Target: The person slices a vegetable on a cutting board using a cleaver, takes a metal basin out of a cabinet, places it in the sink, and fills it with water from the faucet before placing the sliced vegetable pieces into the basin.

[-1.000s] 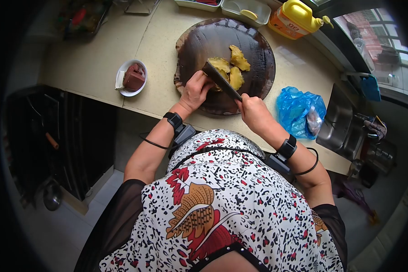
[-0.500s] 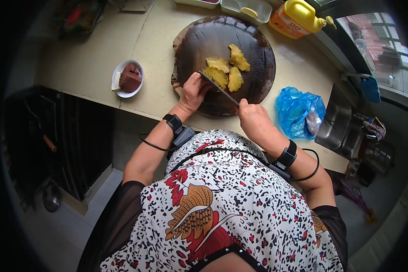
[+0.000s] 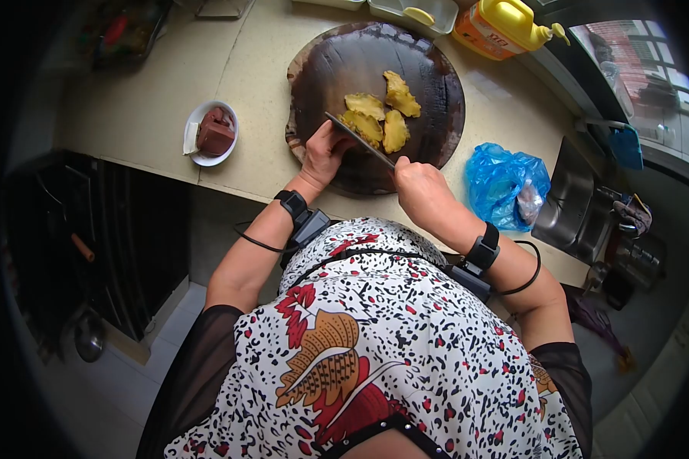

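Note:
A round dark wooden chopping board (image 3: 333,61) lies on the counter. On it are several flat, ragged-edged yellow vegetable slices (image 3: 400,96), perhaps ginger or a pickle. My right hand (image 3: 425,191) is closed around the handle of a kitchen knife (image 3: 362,141), seen edge-on, with its tip pointing up and left. The blade stands beside the leftmost slices (image 3: 362,125), and I cannot tell if it touches them. My left hand (image 3: 323,157) is closed, its bent fingertips at the near side of the blade. Whatever those fingers hold is hidden behind the blade and hand.
Left of the board, a white bowl (image 3: 233,135) holds a dark red-brown block. A crumpled blue plastic bag (image 3: 497,180) lies to the right, before the steel sink (image 3: 563,203). At the back stand a yellow jug (image 3: 486,38) and a clear container (image 3: 439,25).
The knife and my right hand have shifted slightly left and up. My left hand stays by the blade, and the slices keep their arrangement. The whole view has shifted slightly.

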`<state>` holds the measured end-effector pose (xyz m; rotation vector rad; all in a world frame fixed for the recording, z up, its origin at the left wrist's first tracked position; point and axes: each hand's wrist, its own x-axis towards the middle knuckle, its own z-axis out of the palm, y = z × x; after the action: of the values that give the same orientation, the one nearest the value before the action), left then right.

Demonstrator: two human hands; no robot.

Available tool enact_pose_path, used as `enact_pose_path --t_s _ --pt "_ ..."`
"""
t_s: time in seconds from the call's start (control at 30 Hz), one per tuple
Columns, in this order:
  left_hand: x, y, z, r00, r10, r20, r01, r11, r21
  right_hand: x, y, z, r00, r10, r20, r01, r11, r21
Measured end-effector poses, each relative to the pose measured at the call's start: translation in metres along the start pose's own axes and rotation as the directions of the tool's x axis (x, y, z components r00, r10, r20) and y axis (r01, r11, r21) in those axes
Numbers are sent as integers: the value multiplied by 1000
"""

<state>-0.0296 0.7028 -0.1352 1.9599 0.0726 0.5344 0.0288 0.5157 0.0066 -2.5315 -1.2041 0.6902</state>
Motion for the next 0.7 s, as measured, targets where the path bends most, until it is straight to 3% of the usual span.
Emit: enact_pose_path --t_s 0.07,0.2,0.5,0.53,0.7 --pt "1 4 0 1000 0 -17 0 1000 -10 9 0 2 1000 12 -5 -12 1000 20" --pt "-5 -5 -1 998 -33 61 33 999 7 43 8 12 991 -128 -31 130 987 91" --pt "3 0 -4 996 -16 88 16 1000 2 10 7 8 1000 14 -3 -14 997 73" --pt "4 -1 -4 995 -21 102 22 1000 -6 7 8 7 994 93 65 -96 995 41" --pt "5 -1 -2 991 -20 135 17 999 28 42 12 33 996 -68 -55 74 993 96"
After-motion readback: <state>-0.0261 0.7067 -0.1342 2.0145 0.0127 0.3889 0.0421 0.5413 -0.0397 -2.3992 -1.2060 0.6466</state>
